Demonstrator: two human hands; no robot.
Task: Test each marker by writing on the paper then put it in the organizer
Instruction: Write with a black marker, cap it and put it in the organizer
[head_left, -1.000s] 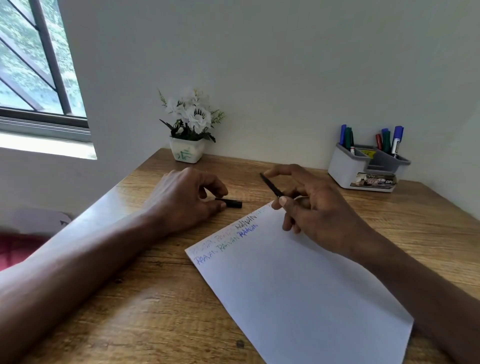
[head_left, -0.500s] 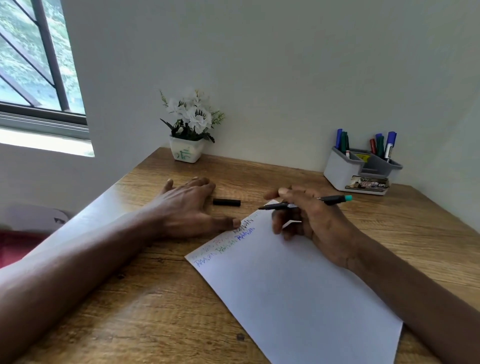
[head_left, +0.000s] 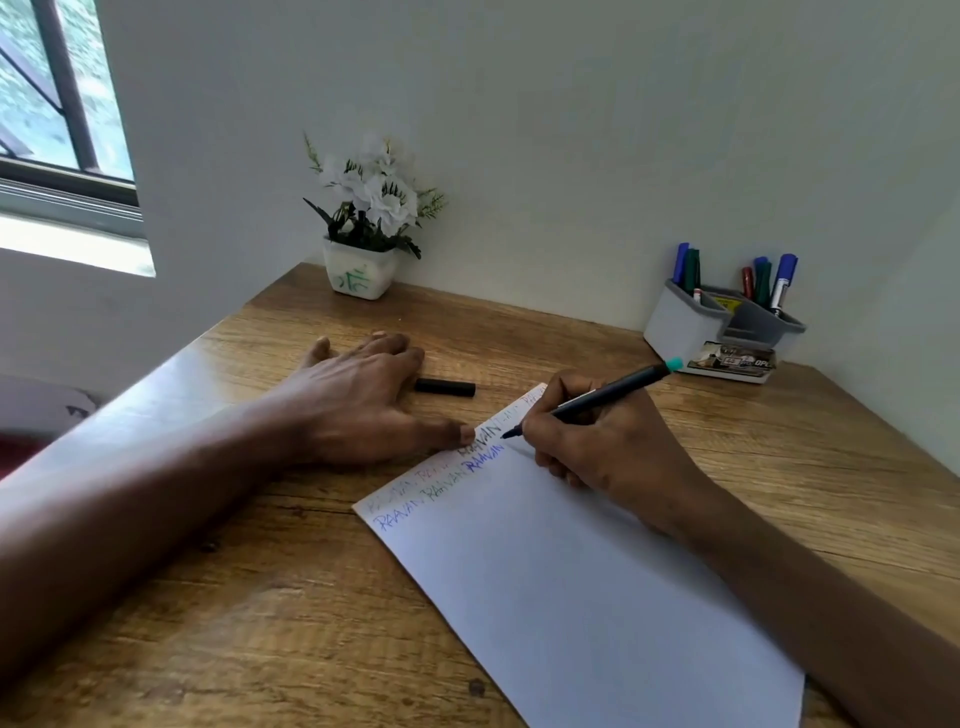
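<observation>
A white sheet of paper (head_left: 571, 582) lies on the wooden desk (head_left: 260, 623), with several coloured words written along its top edge. My right hand (head_left: 602, 441) grips a black marker with a teal end (head_left: 608, 392), its tip touching the paper beside the last word. My left hand (head_left: 358, 400) lies flat on the desk, fingers spread, thumb pressing the paper's edge. The marker's black cap (head_left: 445, 387) lies on the desk just beyond my left hand. A grey organizer (head_left: 691, 327) at the back right holds several markers.
A white pot of white flowers (head_left: 366, 244) stands at the back of the desk against the wall. A window (head_left: 57, 104) is at the upper left. Walls close the desk in at the back and right.
My left hand let go of the cap, which stays on the desk, and flattened onto the paper's edge. My right hand turned the marker into a writing grip and lowered its tip to the paper.
</observation>
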